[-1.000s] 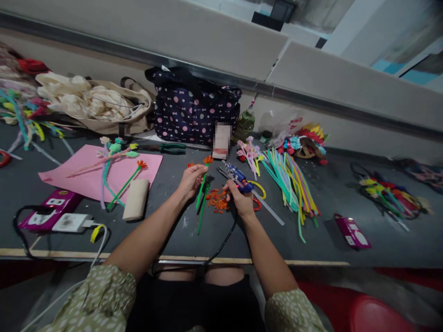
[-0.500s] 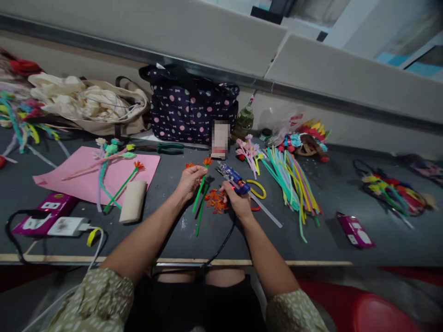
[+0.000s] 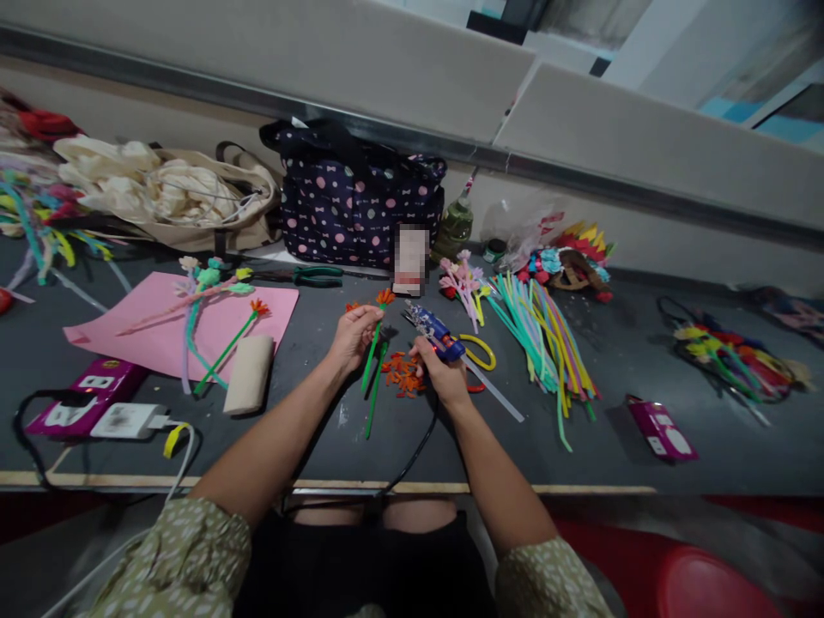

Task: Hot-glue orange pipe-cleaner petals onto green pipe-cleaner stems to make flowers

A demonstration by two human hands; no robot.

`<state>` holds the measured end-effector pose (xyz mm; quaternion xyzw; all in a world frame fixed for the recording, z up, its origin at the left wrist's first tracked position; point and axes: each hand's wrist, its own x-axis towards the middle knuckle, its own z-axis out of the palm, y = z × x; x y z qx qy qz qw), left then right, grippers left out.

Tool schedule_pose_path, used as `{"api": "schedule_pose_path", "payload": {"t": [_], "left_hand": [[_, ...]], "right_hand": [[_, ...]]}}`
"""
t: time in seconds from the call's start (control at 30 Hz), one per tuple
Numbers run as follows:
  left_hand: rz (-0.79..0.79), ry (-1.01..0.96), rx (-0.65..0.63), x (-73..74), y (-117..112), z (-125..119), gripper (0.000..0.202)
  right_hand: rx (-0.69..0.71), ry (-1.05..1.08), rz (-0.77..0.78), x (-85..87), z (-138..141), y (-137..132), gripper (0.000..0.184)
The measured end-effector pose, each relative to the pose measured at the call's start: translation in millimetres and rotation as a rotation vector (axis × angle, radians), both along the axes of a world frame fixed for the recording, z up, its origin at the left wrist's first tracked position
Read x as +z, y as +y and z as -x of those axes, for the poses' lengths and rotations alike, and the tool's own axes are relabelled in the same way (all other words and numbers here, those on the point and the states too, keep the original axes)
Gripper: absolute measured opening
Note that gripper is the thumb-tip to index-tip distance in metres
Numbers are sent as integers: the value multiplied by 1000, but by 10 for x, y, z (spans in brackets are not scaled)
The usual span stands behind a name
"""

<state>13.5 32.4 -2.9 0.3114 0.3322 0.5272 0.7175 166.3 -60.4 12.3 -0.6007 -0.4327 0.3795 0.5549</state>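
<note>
Between the fingertips of my left hand [image 3: 356, 336] is a pipe-cleaner flower [image 3: 372, 348] with an orange head and a green stem, held nearly upright. My right hand [image 3: 441, 371] is closed round a blue hot glue gun [image 3: 433, 326], its nozzle pointing up and left, close to the flower. A clear glue stick [image 3: 499, 396] sticks out of the gun's back. Small orange pieces [image 3: 404, 375] lie in a pile between my hands. A second green stem [image 3: 372, 408] lies just below the held flower. Scissors with yellow handles [image 3: 480, 352] lie partly behind the gun.
Left, a pink sheet [image 3: 148, 300] bears finished flowers beside a beige roll [image 3: 248, 375] and a purple power strip [image 3: 96, 386]. Pliers [image 3: 315, 275] and a dotted bag [image 3: 360, 206] are behind. Bundled pipe cleaners [image 3: 547, 343] lie right; a black cord [image 3: 415, 455] crosses the table edge.
The held flower and its stem have turned or shifted very slightly in my left fingers. My right hand and the glue gun look almost still.
</note>
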Motion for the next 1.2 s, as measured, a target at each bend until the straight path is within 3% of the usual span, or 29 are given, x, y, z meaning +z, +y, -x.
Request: {"api": "schedule_pose_path", "payload": {"t": [0.4, 0.67, 1.2], "left_hand": [[-5, 12, -10, -8, -20, -18, 34], [-17, 21, -44, 2, -41, -22, 34], [-61, 45, -92, 29, -80, -38, 32]], "right_hand": [[-2, 23, -20, -30, -4, 12, 43], [10, -55, 69, -51, 3, 10, 52], [49, -37, 65, -3, 23, -6, 46]]}}
